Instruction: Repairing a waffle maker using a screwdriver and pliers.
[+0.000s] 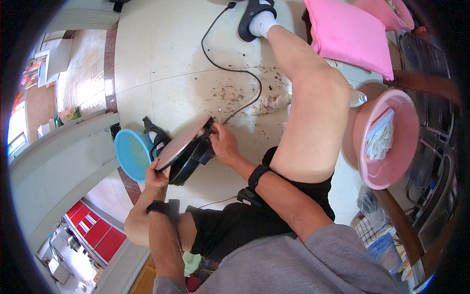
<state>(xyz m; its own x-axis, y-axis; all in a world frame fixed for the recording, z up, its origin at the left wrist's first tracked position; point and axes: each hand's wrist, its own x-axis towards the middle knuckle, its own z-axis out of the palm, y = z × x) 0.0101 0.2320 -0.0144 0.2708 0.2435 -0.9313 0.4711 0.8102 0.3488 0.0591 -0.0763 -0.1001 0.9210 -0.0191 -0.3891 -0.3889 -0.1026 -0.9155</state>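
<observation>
A round black electric griddle (180,149) with a flat, metallic-looking plate is tilted on its edge between my legs. My left hand (157,175) is closed on its lower left rim, thumb over the edge. At the opposite, upper right edge, my right hand (224,143) has its fingers curled against the black housing; anything small inside that grip is hidden. A black power cord (238,70) winds from beside the housing across the floor to its plug (231,5). Dark crumbs and a crumpled, soiled cloth (268,104) lie on the tiles beyond the griddle.
A blue basin (133,155) holding liquid stands left of the griddle, close to my left foot. On the right is a pink basin (363,147) with a pale cloth inside. A pink cushion (350,36) and chair frames (426,88) crowd the far right.
</observation>
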